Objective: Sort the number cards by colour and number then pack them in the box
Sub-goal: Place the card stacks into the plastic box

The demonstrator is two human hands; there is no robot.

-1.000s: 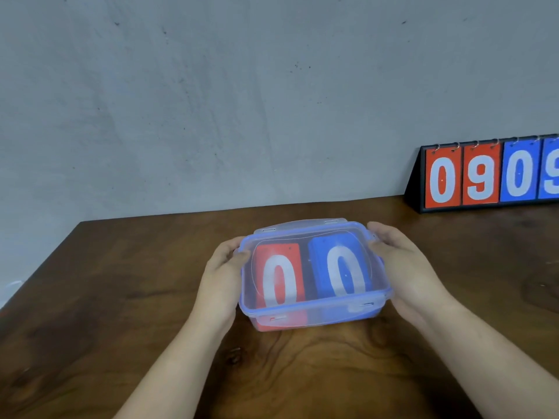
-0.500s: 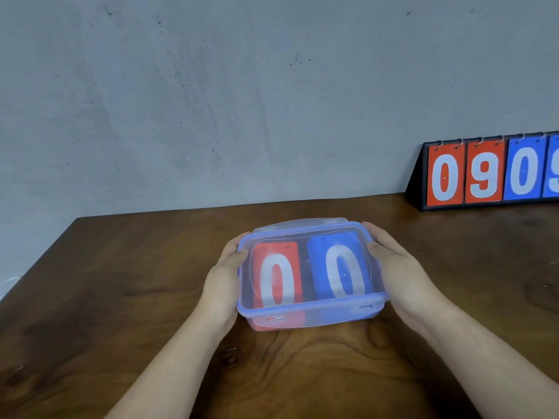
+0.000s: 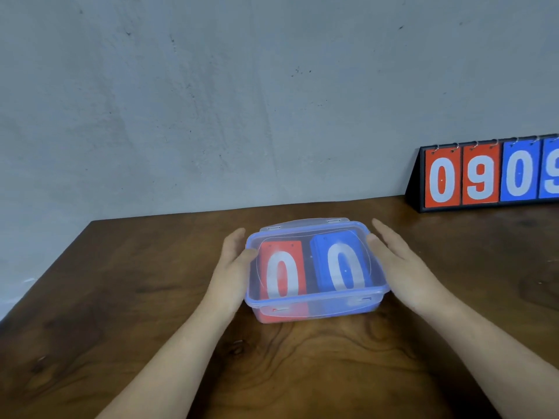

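Both hands flank a clear plastic box (image 3: 314, 300) with a blue-rimmed lid. The left hand (image 3: 233, 267) lies straight-fingered against its side, thumb on the lid. The right hand (image 3: 402, 267) is flat and relaxed just beside the opposite side. Between them, inside the box, a red zero card (image 3: 282, 270) and a blue zero card (image 3: 341, 261) lie side by side. Beyond the right hand, a black flip scoreboard (image 3: 484, 176) stands on the brown wooden desk (image 3: 121, 297).

A plain indoor room is suggested, perhaps a home or a bare work corner, though little is shown: a dark wooden table (image 3: 121, 297) with strong grain is set against a rough grey plastered wall (image 3: 242, 101), and a flip scoreboard (image 3: 484, 176) is stood at its back.
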